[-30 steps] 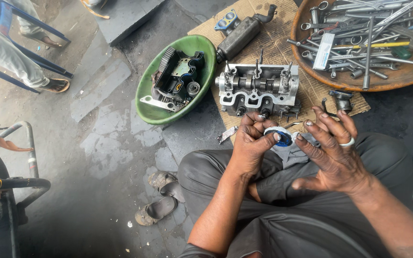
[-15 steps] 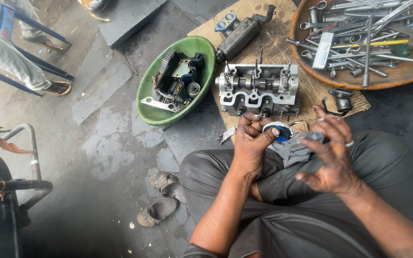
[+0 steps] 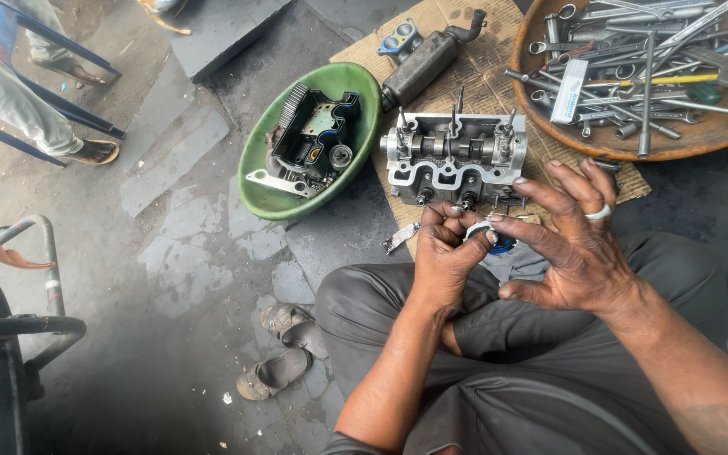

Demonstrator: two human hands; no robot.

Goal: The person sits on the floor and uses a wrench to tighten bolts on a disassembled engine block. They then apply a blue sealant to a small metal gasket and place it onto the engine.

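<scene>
While we sit cross-legged on the workshop floor, our left hand [image 3: 444, 253] pinches a small blue-and-white round tin [image 3: 492, 238] at lap level, fingers closed on its near edge. Our right hand [image 3: 579, 244] is spread wide, holding nothing, w/ fingertips touching the tin from the right. The tin sits btwn both hands, just below the grey engine head [image 3: 452, 156] on cardboard. A green bowl [image 3: 256, 181] of parts lies to the left, a tray of wrenches [image 3: 549, 139] upper right.

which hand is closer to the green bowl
Left. The left hand sits just right of and below the green bowl; the right hand is farther right, beyond the left hand.
</scene>
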